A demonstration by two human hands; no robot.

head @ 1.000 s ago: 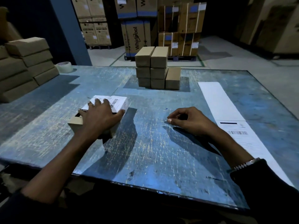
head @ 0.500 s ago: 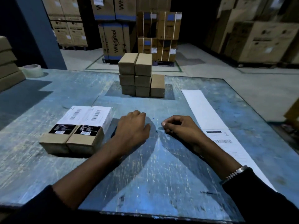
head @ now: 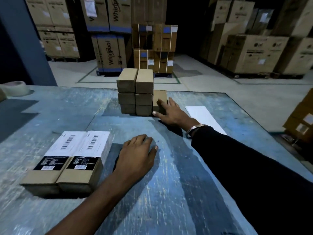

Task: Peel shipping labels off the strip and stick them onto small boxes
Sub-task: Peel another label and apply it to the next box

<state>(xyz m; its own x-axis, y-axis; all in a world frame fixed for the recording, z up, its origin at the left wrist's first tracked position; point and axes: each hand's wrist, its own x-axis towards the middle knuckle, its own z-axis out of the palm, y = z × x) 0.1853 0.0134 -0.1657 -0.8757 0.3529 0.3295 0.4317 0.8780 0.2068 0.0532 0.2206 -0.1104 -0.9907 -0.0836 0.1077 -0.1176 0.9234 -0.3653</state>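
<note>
Blue, scratched paint covers the surface (head: 169, 192) in front of you. At its far left edge sits a roll of clear tape (head: 16, 88). Nearer you on the left, two labelled boxes (head: 67, 165) lie side by side, touching, each with a white shipping label bearing a barcode across its far half and a black printed panel in the middle of its top.

Just right of that pair, your left hand (head: 137, 155) rests palm down on the surface, its fingers (head: 144, 139) loosely together and relaxed, holding nothing; it lies near the boxes, but you cannot tell whether it touches them.

Further back, at the middle of the surface, stands a stack of plain boxes (head: 135, 94), two wide and three high, none labelled on the sides you see. Touching its right side is a single plain box (head: 159, 99), lower than the stack. Your right hand (head: 171, 112) reaches out to this box: the thumb lies at its near lower corner and the fingers (head: 171, 101) spread along its right side, closing around it. A metal watch band shows at that wrist, above a dark sleeve.

To the right of that hand, the white label strip (head: 201, 114) lies flat, partly hidden by your right arm.
</note>
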